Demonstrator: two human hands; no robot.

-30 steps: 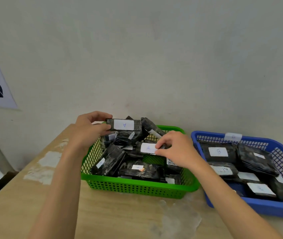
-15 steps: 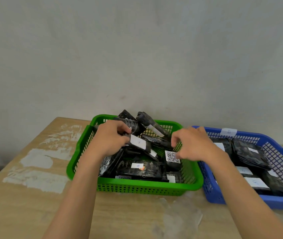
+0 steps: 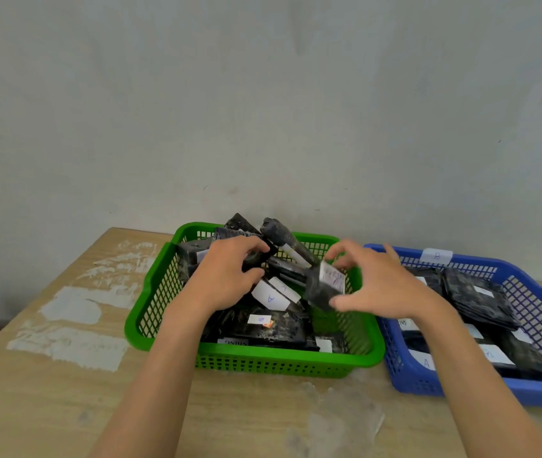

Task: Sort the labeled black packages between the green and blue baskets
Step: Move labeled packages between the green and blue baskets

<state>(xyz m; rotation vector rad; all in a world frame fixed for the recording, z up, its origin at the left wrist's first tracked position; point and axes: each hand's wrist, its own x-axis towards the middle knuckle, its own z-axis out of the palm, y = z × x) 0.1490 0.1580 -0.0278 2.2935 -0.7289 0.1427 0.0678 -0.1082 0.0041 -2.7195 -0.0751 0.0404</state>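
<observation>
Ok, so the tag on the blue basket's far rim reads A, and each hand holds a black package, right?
Not quite: the head view shows that tag on the blue basket reads B. The left hand does hold a black package, and the right hand a labeled package.

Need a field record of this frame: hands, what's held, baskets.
left hand: grips left package on the pile in green basket
right hand: holds right package, tilted, over the green basket's right side
blue basket: right of green, holds packages, B tag on far rim
table: wood, white patches
</observation>
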